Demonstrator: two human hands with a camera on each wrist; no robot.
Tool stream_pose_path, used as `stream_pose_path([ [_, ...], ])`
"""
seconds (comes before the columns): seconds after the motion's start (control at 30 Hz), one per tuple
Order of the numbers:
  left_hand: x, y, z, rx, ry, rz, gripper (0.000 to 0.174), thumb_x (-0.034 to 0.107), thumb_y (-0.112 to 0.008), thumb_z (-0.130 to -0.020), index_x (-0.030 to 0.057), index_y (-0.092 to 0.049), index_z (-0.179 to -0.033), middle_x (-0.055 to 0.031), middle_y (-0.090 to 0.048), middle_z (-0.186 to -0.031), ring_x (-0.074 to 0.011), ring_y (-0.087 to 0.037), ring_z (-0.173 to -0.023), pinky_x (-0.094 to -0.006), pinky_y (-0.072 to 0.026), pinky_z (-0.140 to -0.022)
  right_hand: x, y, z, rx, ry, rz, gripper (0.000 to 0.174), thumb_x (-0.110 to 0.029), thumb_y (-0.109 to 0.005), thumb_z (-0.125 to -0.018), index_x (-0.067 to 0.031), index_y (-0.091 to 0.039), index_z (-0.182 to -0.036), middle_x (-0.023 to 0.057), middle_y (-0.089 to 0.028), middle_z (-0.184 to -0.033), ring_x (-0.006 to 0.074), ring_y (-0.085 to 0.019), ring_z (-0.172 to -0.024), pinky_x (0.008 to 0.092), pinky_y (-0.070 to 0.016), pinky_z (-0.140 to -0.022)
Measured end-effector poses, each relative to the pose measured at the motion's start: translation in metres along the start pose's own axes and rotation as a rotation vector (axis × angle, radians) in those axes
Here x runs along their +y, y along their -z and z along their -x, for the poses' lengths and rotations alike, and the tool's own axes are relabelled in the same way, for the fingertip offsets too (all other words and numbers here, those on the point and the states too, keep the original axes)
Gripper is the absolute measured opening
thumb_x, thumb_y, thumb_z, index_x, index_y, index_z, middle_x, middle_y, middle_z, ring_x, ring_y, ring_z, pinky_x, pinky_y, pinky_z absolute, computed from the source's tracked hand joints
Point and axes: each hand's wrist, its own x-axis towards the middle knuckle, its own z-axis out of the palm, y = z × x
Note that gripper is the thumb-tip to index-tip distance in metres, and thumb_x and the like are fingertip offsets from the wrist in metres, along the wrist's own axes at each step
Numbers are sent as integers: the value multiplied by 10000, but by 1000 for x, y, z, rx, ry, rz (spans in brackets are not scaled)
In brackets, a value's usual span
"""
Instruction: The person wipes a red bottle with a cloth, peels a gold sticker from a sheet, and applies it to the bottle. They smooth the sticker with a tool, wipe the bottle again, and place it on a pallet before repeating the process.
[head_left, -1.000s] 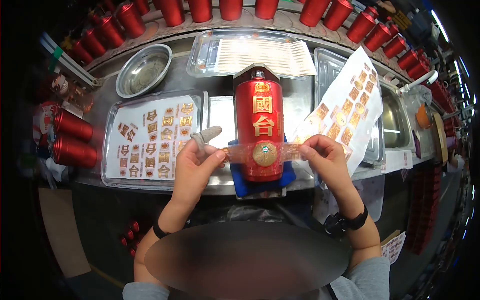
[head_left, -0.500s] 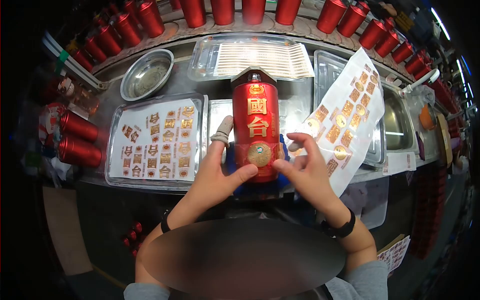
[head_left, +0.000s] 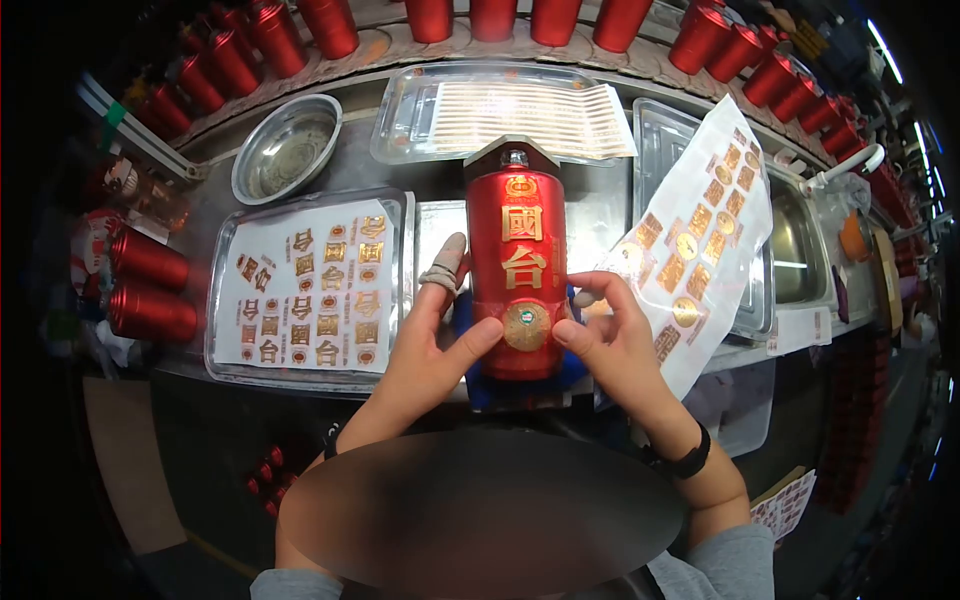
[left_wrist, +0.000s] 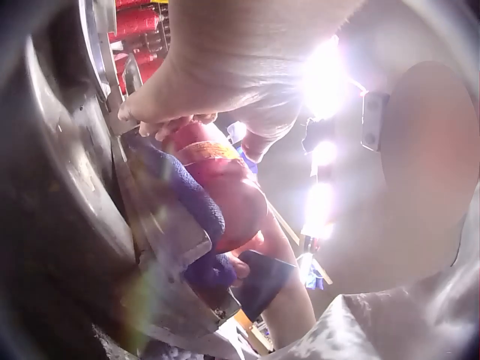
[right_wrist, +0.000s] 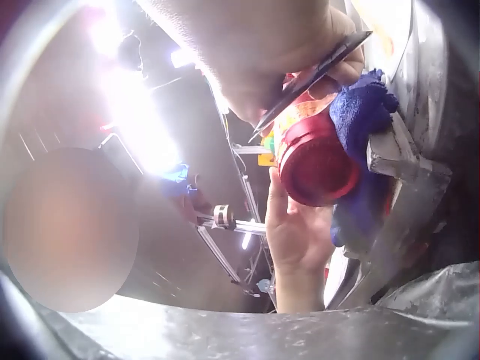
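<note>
In the head view a red bottle (head_left: 518, 265) with gold characters lies on a blue cloth (left_wrist: 180, 187), its neck pointing away. A round gold label (head_left: 527, 326) sits on a clear strip near its base. My left hand (head_left: 420, 350) rests along the bottle's left side, a pale cover on one finger, thumb beside the round label. My right hand (head_left: 622, 355) is at the right side, thumb pressing near the label and index finger bent against the bottle. In the right wrist view a thin dark pointed object (right_wrist: 311, 79) crosses that hand. The far-side fingertips are partly hidden.
A sticker sheet (head_left: 300, 285) lies in a tray at left; another sheet (head_left: 700, 240) slants at right. Behind are a metal bowl (head_left: 287, 150), a tray with a striped sheet (head_left: 530, 115) and a row of red bottles (head_left: 555, 20). A sink (head_left: 795, 250) is at far right.
My hands have let go of the clear strip's ends, which they held stretched across the bottle, and moved in around its sides. Both thumbs now rest by the round label. The back-row bottles have shifted.
</note>
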Motion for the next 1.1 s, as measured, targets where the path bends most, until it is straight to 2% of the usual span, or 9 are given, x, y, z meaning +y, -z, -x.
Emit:
stream_pose_path([
  [0.17, 0, -4, -3, 13, 18, 69, 797, 171, -649, -938, -48, -162, -1529, -188, -268, -1562, -259, -262, -1454, -370, -217, -1180, -13, -9, -6, 41, -7, 154, 591, -332, -828, -786, -5, -510, -1162, -32, -492, -763, -10, -355, -530, 175, -285, -469],
  [0.27, -2, -4, -2, 20, 21, 85, 781, 156, -636, -947, -54, -158, -1527, -188, -268, -1562, -261, -258, -1456, -372, -213, -1182, -9, -13, -9, 65, -9, 73, 587, -328, -831, -779, -11, -498, -1145, -54, -468, -697, -14, -341, -523, 176, -275, -468],
  [0.47, -3, 0, -3, -10, 14, 97, 785, 157, -644, -942, -63, -162, -1522, -196, -276, -1556, -270, -265, -1452, -374, -209, -1184, -4, -12, -10, 35, -24, 29, 593, -286, -828, -787, -22, -470, -1177, -81, -437, -653, -26, -340, -520, 167, -253, -467],
  [0.63, 4, -4, -6, -12, 5, 28, 880, 185, -714, -893, -66, -150, -1520, -206, -299, -1540, -268, -284, -1443, -376, -223, -1177, 3, -9, -11, -5, -63, -182, 583, -236, -822, -803, -35, -449, -1202, -92, -427, -655, -31, -335, -521, 153, -247, -475],
  [0.77, 10, -4, -8, -34, 15, 17, 921, 196, -747, -865, -66, -151, -1517, -205, -316, -1527, -272, -301, -1433, -383, -238, -1170, -1, -7, -10, -27, -48, -32, 592, -250, -826, -803, -41, -449, -1208, -92, -423, -665, -31, -329, -525, 151, -251, -477],
  [1.0, 8, -3, -9, -41, 8, 41, 926, 197, -749, -863, -66, -149, -1518, -200, -323, -1521, -273, -308, -1428, -384, -238, -1170, -1, -6, -10, -39, -36, -29, 589, -258, -817, -816, -39, -444, -1215, -96, -413, -657, -30, -330, -524, 157, -249, -476],
  [1.1, 4, -3, -8, -23, 27, 11, 923, 234, -743, -865, -38, -162, -1529, -184, -378, -1491, -245, -378, -1383, -379, -265, -1151, 4, -5, -10, -49, -48, -104, 561, -243, -796, -838, -38, -439, -1219, -92, -435, -658, -30, -347, -524, 157, -255, -478],
])
